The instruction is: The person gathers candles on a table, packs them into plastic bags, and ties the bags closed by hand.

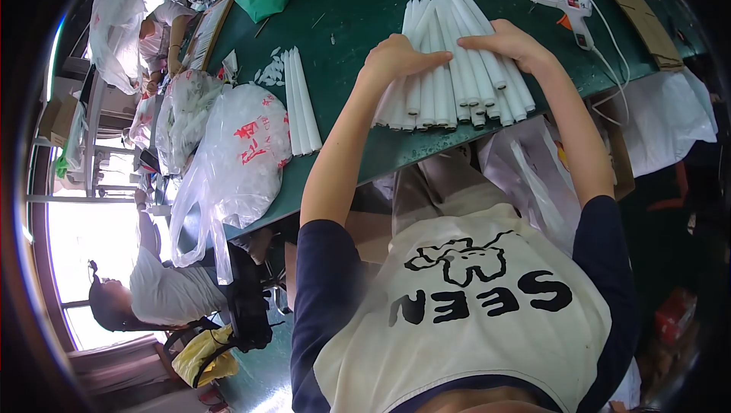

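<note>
- In the head view, your work is on the green table [343,21], with a heap of white tapered sticks [459,97] in front of you, their near ends close to the table's edge.
- Your left hand [397,57] clasps the heap's left side, thumb laid over the top; its fingers are mostly hidden.
- Your right hand [509,44] grasps the right side, thumb across the sticks; you cannot tell how firmly either hand presses.
- Done, as far as shows: most of the visible sticks lie together, roughly pointing one way.
- Left, it seems: the heap looks loose, with near ends staggered and some sticks crossing at the far end.
- Three separate sticks [301,101] lie well apart to your left, beside small white pieces [272,70], touched by neither hand.
</note>
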Tool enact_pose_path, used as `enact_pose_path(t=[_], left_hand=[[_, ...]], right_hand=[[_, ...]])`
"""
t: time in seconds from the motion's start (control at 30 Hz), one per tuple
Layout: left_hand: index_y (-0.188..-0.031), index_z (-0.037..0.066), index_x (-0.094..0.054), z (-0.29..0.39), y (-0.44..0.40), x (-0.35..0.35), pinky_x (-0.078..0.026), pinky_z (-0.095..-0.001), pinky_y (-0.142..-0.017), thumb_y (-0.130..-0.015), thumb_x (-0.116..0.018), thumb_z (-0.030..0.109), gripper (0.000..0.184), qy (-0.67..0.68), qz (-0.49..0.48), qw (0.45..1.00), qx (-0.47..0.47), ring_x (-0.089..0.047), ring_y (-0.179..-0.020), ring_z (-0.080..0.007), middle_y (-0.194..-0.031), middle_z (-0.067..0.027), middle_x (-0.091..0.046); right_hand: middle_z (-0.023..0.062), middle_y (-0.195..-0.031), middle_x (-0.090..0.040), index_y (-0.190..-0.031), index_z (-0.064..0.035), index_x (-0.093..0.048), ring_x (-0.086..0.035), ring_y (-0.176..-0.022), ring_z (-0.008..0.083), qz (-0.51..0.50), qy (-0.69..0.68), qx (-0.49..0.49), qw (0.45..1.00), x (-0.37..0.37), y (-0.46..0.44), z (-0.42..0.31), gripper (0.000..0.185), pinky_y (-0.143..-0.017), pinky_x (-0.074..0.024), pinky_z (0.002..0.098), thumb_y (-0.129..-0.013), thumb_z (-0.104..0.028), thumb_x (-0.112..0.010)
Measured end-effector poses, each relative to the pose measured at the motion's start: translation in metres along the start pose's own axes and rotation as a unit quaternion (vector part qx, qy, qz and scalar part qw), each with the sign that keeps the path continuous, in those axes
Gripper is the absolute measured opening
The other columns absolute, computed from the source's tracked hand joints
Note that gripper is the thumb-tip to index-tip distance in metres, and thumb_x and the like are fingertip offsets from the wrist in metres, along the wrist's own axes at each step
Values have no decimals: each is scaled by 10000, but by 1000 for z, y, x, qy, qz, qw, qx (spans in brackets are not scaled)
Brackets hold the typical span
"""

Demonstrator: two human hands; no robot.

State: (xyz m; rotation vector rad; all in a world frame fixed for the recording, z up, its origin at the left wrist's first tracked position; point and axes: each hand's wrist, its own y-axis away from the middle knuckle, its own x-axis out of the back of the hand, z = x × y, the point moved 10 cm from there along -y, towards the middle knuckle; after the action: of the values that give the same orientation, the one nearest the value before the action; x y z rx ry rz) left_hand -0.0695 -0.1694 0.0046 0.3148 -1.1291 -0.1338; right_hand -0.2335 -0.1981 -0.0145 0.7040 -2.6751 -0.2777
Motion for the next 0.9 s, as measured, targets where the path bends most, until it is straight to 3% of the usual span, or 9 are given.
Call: enact_pose_path(t=[0.17,0.27,0.47,0.57,0.67,0.9], left_hand=[[-1138,-177,-380,5,1,-2,-436,-362,-833,-577,-618,642,1021,-8,16,1000,0,-533,-1005,-350,-1081,-306,-500],[-1224,-129,-270,0,-6,-5,-419,-395,-862,-623,-600,616,1013,-5,37,999,21,-457,-1079,-380,-1179,-297,-404],[-1237,-81,-283,-3,-6,4,-403,-432,-868,-810,-433,483,723,-66,108,992,6,-484,-1036,-417,-1144,-319,-433],[-1166,-64,-327,-2,-4,5,-429,-472,-799,-815,-481,430,625,-68,104,992,12,-475,-1024,-387,-1102,-276,-454],[-1228,-62,-311,-1,0,10,-415,-430,-850,-800,-451,472,698,-102,109,989,18,-514,-1008,-395,-1055,-267,-527],[-1119,-59,-434,-9,7,13,-424,-443,-827,-750,-506,554,719,-62,77,995,32,-462,-1069,-365,-1111,-241,-497]], right_hand=[[114,-978,-589,-1085,49,-505,-584,-842,154,-19,-69,31,997,-5,6,-1,556,-758,-454,256,-689,-288,-700],[112,-909,-606,-1026,25,-556,-596,-789,172,-3,-97,47,994,-2,6,0,546,-734,-469,273,-642,-321,-733],[116,-952,-591,-1055,27,-532,-586,-833,173,-13,-130,39,991,-1,3,10,562,-753,-464,280,-644,-295,-740],[113,-948,-591,-1056,31,-530,-586,-830,175,-5,-124,38,992,-1,5,8,562,-756,-463,282,-646,-292,-740],[115,-957,-589,-1059,32,-527,-586,-839,178,-11,-133,44,990,-1,6,8,565,-765,-463,287,-646,-288,-741],[121,-973,-585,-1070,31,-524,-584,-860,184,-13,-133,43,990,-1,8,9,569,-784,-461,294,-647,-282,-741]])
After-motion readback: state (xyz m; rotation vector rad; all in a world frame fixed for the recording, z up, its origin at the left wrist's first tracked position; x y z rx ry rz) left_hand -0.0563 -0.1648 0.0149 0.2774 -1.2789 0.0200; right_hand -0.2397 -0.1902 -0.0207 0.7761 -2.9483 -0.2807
